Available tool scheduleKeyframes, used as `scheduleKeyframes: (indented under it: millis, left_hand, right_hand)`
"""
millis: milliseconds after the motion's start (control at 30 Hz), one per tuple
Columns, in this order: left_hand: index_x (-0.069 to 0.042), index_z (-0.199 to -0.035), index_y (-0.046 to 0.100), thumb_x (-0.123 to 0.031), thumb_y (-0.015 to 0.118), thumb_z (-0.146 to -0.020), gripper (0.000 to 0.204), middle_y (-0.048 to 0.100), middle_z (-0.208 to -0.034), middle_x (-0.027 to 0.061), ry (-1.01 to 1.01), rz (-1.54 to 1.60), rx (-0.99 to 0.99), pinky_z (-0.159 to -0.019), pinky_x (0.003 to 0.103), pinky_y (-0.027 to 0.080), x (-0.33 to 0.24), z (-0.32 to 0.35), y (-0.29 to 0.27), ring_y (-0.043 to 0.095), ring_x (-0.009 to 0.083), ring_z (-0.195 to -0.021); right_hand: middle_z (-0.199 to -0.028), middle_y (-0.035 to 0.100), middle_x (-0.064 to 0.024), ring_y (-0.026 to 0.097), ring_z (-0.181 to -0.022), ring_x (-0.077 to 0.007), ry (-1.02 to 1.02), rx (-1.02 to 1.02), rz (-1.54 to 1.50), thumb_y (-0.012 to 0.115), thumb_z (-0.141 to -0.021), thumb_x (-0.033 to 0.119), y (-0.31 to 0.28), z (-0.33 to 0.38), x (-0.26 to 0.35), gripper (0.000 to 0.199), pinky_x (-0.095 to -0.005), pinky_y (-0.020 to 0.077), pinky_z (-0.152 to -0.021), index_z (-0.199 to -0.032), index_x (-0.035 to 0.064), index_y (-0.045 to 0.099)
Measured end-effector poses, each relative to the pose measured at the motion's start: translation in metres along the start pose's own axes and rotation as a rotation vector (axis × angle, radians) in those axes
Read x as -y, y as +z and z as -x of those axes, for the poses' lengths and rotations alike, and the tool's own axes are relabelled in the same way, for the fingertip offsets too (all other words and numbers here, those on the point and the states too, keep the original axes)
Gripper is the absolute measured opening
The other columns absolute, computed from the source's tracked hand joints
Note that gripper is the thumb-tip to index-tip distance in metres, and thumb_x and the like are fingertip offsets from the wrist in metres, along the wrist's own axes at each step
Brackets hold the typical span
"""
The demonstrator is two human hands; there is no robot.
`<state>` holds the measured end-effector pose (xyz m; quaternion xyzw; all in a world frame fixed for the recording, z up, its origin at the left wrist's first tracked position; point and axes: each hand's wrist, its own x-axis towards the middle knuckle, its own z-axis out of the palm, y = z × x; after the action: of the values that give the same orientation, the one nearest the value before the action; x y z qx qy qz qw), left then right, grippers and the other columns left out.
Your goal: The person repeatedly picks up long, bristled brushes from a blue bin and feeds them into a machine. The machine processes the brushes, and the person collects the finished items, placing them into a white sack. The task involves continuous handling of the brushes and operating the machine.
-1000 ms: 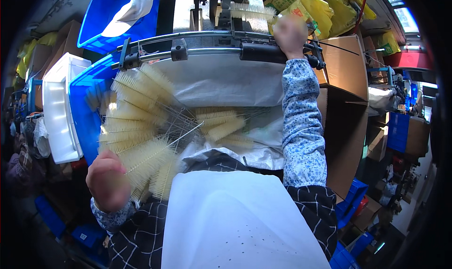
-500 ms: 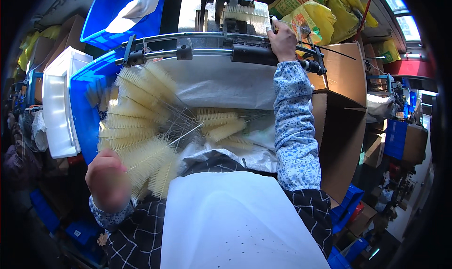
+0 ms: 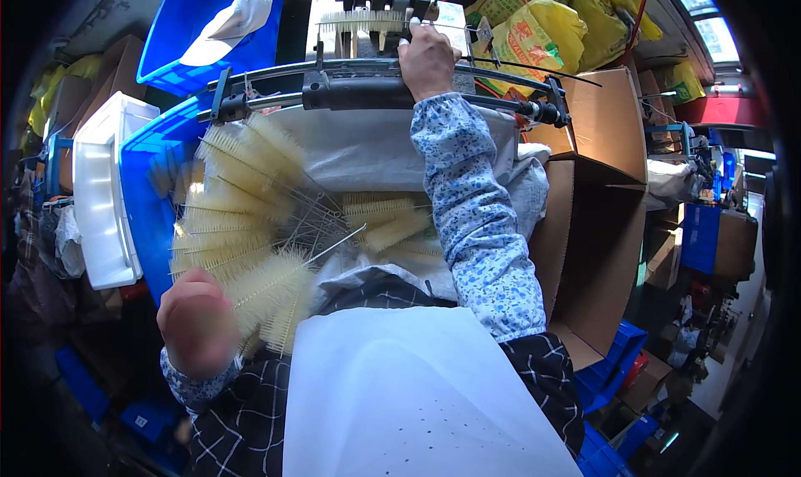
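My left hand (image 3: 198, 318), partly blurred, is closed at the lower left around the bristle end of a bottle brush (image 3: 267, 285). This brush slants up to the right, its twisted-wire handle over a pile of similar pale yellow brushes (image 3: 225, 214). At the top, my right hand (image 3: 428, 58) rests on the sliding carriage of a metal machine (image 3: 355, 89), fingers curled. Just left of these fingertips, another brush (image 3: 359, 21) lies level across the machine, its bristles pointing up and down. What the right fingers grip is hidden.
Two rails (image 3: 267, 101) cross above my lap. A blue bin (image 3: 143, 189) and a white tray (image 3: 100, 193) stand left; a second blue bin (image 3: 171, 39) holds a white cap (image 3: 229, 28). An open cardboard box (image 3: 613, 235) is at right, yellow sacks (image 3: 534, 47) behind.
My right hand has moved left along the rails, together with the carriage and the brush on the machine. My left hand and its brush have barely shifted.
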<state>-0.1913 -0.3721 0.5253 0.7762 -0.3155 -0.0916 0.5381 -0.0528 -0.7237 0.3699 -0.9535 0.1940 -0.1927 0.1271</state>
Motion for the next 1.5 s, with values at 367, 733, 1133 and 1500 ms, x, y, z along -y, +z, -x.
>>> scheduleKeyframes:
  millis: [367,733,1133,1500]
  left_hand:
    - [-0.001,-0.081,0.050,-0.009,0.057,-0.051,0.032,0.046,-0.069,0.0098,0.013,0.014,-0.040,-0.057,0.026,0.035,0.017,0.013,-0.016,0.044,0.0168,-0.061]
    - [-0.002,-0.081,0.042,-0.008,0.054,-0.055,0.029,0.043,-0.069,0.0086,-0.023,0.018,-0.139,-0.056,0.025,0.032,0.019,0.018,-0.021,0.040,0.0143,-0.060]
    - [-0.002,-0.081,0.041,-0.007,0.054,-0.058,0.027,0.039,-0.070,0.0056,-0.077,0.087,-0.080,-0.057,0.026,0.033,0.026,0.018,-0.026,0.042,0.0154,-0.063]
    - [0.000,-0.088,0.049,0.006,0.058,-0.068,0.023,0.053,-0.080,0.0116,-0.046,0.218,0.305,-0.066,0.029,0.044,0.018,-0.020,0.021,0.054,0.0207,-0.073]
  right_hand:
    - [-0.096,0.060,-0.0105,0.057,-0.089,-0.0270,-0.020,-0.014,-0.003,0.058,-0.074,0.021,-0.003,0.004,-0.033,0.027,-0.0443,0.0398,-0.072,-0.099,0.0084,0.060]
    - [-0.102,0.060,-0.0086,0.057,-0.095,-0.0250,0.050,0.121,-0.015,0.058,-0.076,0.032,-0.037,-0.009,-0.137,0.036,-0.0466,0.0388,-0.081,-0.106,0.0133,0.059]
    - [-0.097,0.059,-0.0069,0.051,-0.096,-0.0278,-0.301,0.150,0.080,0.050,-0.084,0.022,-0.068,-0.034,-0.189,0.020,-0.0349,0.0404,-0.083,-0.101,0.0163,0.060]
    - [-0.105,0.055,-0.0109,0.048,-0.104,-0.0245,-0.575,0.999,-0.626,0.053,-0.084,0.031,-0.145,0.114,-0.034,0.050,-0.0357,0.0393,-0.088,-0.123,0.0027,0.039]
